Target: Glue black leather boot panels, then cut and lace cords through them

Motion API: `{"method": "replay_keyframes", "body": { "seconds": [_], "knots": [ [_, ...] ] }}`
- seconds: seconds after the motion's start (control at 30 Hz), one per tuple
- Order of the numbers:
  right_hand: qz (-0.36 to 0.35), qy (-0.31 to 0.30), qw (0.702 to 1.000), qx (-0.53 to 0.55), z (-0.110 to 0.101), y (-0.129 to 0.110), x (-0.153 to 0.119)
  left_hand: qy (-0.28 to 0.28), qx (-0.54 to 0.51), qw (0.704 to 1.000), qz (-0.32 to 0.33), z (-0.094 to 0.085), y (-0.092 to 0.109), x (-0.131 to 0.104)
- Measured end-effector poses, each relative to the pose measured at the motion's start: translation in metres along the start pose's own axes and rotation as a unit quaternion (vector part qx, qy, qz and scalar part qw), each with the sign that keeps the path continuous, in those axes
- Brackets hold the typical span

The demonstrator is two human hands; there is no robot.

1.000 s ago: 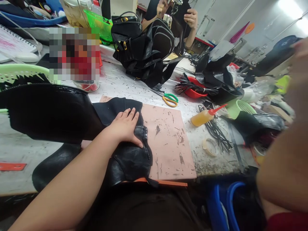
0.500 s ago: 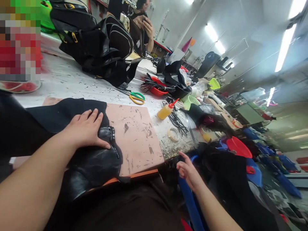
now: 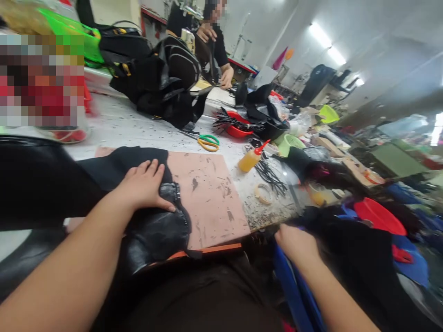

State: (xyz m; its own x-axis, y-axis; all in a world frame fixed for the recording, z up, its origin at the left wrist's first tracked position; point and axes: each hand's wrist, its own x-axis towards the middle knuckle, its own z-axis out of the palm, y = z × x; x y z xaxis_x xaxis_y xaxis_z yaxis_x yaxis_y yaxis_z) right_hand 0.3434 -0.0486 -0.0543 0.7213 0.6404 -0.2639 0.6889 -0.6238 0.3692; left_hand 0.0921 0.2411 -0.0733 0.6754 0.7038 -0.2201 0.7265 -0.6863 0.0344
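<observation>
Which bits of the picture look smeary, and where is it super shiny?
Head view: the green panel and other things at far right are smeared, while the left hand looks fairly sharp; head view again: the ceiling lights glare white, and the black leather under the hand shows softer pale shine.

A pale grey wall [image 3: 265,20] rises beyond the white, scrap-strewn counter [image 3: 117,115]. Two tube lights [image 3: 320,35] glow overhead in a line. A red-edged table [image 3: 244,67] stands near the wall; far right, a greenish surface [image 3: 394,154] blurs beside a bright patch [image 3: 437,131].
</observation>
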Motion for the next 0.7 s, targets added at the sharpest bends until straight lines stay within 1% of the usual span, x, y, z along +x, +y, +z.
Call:
{"method": "replay_keyframes", "body": {
  "seconds": [0.03, 0.07, 0.1, 0.13, 0.17, 0.2, 0.23, 0.27, 0.3, 0.37, 0.43, 0.53, 0.7],
  "knots": [
    [-0.045, 0.048, 0.997, 0.035, -0.007, -0.009, -0.001, -0.004, -0.005, 1.0, 0.003, 0.0, 0.001, -0.001],
    [-0.116, 0.106, 0.984, 0.083, -0.013, -0.02, -0.003, -0.006, -0.008, 1.0, 0.005, 0.0, 0.002, -0.003],
    [-0.208, 0.162, 0.954, 0.14, -0.018, -0.034, -0.005, -0.009, -0.011, 1.0, 0.006, 0.0, 0.002, -0.003],
    [-0.308, 0.206, 0.908, 0.197, -0.021, -0.05, -0.007, -0.013, -0.013, 1.0, 0.007, 0.0, 0.002, -0.004],
    [-0.399, 0.231, 0.854, 0.241, -0.023, -0.066, -0.009, -0.017, -0.015, 1.0, 0.008, 0.001, 0.002, -0.004],
    [-0.47, 0.235, 0.809, 0.264, -0.024, -0.083, -0.011, -0.021, -0.017, 1.0, 0.008, 0.001, 0.002, -0.005],
    [-0.516, 0.234, 0.778, 0.271, -0.024, -0.097, -0.012, -0.025, -0.019, 0.999, 0.009, 0.002, 0.003, -0.005],
    [-0.544, 0.231, 0.762, 0.266, -0.024, -0.109, -0.012, -0.026, -0.021, 0.999, 0.01, 0.002, 0.003, -0.006],
    [-0.56, 0.229, 0.754, 0.255, -0.024, -0.118, -0.011, -0.026, -0.022, 0.999, 0.011, 0.002, 0.003, -0.007],
    [-0.574, 0.224, 0.754, 0.227, -0.024, -0.128, -0.006, -0.021, -0.023, 0.999, 0.013, 0.002, 0.003, -0.008],
    [-0.585, 0.218, 0.752, 0.211, -0.023, -0.129, -0.001, -0.016, -0.023, 0.999, 0.016, 0.002, 0.004, -0.008],
    [-0.604, 0.214, 0.739, 0.207, -0.024, -0.127, 0.005, -0.015, -0.023, 0.999, 0.018, 0.002, 0.005, -0.009],
    [-0.626, 0.202, 0.725, 0.206, -0.027, -0.129, 0.009, -0.017, -0.027, 0.999, 0.016, 0.002, 0.005, -0.008]
  ]
}}
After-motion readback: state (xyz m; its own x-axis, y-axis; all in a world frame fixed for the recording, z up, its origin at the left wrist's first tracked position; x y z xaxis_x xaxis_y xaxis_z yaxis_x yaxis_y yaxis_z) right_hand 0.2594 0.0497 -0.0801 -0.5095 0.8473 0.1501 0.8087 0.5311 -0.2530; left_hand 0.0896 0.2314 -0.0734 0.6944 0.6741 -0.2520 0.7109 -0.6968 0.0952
